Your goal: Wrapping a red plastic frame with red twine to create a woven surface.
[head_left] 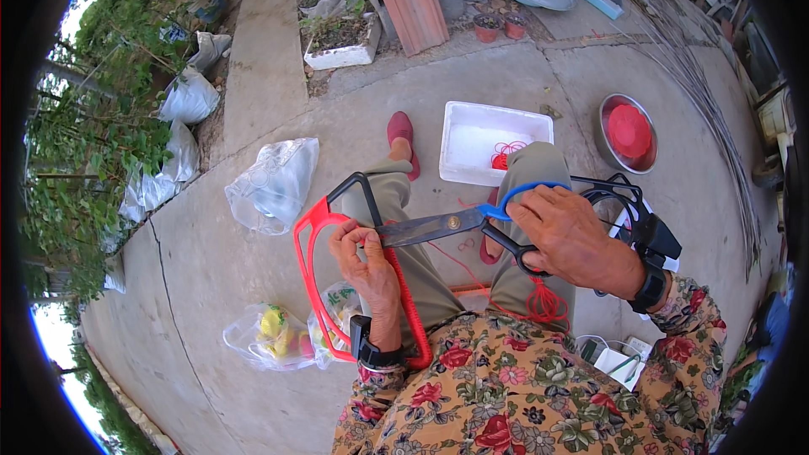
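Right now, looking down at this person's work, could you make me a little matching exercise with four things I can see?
Things:
1. Scissors
2. Foam box
3. Metal bowl
4. Curved frame

Descriptions:
A. White, with red cord inside
B. Mostly red, partly black
C. Gripped by the right hand
D. Round, with a red object inside

Pairs: 1-C, 2-A, 3-D, 4-B.

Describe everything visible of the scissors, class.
The scissors have one blue and one black handle, plastic-looking, and dark, metal-looking blades bearing a round mark. The blades look shut, pointing left above the grey-green trousers. The right hand grips the handles; the tip lies by the left hand, contact unclear.
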`<state>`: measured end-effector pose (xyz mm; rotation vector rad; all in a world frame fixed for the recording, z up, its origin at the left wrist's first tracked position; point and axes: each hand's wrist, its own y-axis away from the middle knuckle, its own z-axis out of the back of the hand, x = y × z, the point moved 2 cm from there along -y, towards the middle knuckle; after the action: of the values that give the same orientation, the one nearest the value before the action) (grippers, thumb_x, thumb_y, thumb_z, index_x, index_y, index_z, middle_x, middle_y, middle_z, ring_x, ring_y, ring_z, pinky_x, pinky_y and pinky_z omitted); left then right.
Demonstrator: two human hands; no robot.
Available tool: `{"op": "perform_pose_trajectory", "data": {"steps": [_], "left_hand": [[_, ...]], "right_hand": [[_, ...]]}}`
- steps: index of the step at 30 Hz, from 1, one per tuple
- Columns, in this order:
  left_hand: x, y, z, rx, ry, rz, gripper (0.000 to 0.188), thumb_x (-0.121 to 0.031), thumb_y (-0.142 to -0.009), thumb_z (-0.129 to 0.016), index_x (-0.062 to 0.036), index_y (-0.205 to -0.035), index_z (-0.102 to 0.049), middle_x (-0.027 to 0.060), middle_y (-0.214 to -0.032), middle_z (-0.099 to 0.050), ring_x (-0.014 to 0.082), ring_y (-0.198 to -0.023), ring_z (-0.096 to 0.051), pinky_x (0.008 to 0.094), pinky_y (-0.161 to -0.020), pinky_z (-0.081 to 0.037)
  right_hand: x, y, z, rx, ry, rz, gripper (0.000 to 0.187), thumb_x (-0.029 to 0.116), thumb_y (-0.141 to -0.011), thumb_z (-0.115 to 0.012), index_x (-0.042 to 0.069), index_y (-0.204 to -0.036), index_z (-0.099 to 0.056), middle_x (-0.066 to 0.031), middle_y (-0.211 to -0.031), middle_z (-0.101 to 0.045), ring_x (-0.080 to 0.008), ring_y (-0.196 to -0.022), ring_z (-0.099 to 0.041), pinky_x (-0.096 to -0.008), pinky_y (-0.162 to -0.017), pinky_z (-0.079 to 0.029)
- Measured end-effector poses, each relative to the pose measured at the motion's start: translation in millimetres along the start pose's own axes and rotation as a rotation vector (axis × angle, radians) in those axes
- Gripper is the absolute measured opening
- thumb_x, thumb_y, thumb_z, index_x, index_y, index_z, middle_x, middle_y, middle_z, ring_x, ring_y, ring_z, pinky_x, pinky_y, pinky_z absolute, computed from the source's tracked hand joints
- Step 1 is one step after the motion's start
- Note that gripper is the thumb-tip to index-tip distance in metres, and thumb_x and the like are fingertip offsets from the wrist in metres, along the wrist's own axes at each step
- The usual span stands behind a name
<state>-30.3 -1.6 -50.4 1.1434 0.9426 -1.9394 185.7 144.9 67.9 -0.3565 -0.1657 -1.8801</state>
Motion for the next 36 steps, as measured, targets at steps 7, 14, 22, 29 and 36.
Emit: {"op": "perform_pose_trajectory", "data": {"steps": [7,14,22,29,36], "left_hand": [[-2,0,-1,0.02,-0.01,-0.035,0.004,-0.004,-0.085,-0.057,-0.0009,-0.084,-0.057,0.0144,-0.109,-0.051,0.0263,-0.101,-0.05,0.0352,-0.09,-0.039],[7,-2,-3,0.012,0.062,0.029,0.006,-0.004,-0.084,-0.058,0.0022,-0.083,-0.058,0.0119,-0.107,-0.055,0.0202,-0.099,-0.051,0.0303,-0.089,-0.039],[12,-8,-3,0.082,0.109,0.081,0.005,-0.003,-0.085,-0.057,0.0014,-0.083,-0.056,0.0111,-0.096,-0.057,0.0217,-0.091,-0.052,0.0318,-0.085,-0.04],[17,-7,-7,0.088,0.126,0.117,0.006,-0.004,-0.086,-0.058,0.0005,-0.081,-0.057,0.0078,-0.087,-0.058,0.0191,-0.087,-0.05,0.0305,-0.08,-0.04],[18,-6,-7,0.078,0.095,0.058,0.005,-0.004,-0.085,-0.059,-0.0005,-0.081,-0.057,0.0077,-0.086,-0.058,0.0193,-0.086,-0.049,0.0312,-0.08,-0.04]], "right_hand": [[-8,9,-13,0.119,-0.114,-0.107,0.061,0.008,-0.058,-0.076,-0.001,-0.114,-0.053,-0.0135,-0.103,-0.054,-0.0315,-0.1,-0.054,-0.0414,-0.085,-0.042],[-3,13,-17,-0.034,-0.013,-0.057,0.047,0.01,-0.062,-0.076,0.003,-0.104,-0.053,-0.0103,-0.094,-0.052,-0.029,-0.092,-0.054,-0.0406,-0.081,-0.043],[-5,16,-20,-0.008,0.006,-0.064,0.045,0.009,-0.065,-0.073,0.001,-0.105,-0.053,-0.0115,-0.094,-0.052,-0.0283,-0.091,-0.055,-0.0395,-0.08,-0.045],[2,15,-15,-0.042,0.123,-0.048,0.034,0.005,-0.072,-0.061,-0.002,-0.105,-0.053,-0.013,-0.093,-0.052,-0.0289,-0.092,-0.055,-0.0396,-0.081,-0.045],[2,14,-10,0.001,0.066,-0.04,0.033,0.006,-0.073,-0.063,-0.001,-0.104,-0.053,-0.013,-0.092,-0.053,-0.0283,-0.092,-0.056,-0.0391,-0.08,-0.045]]}}
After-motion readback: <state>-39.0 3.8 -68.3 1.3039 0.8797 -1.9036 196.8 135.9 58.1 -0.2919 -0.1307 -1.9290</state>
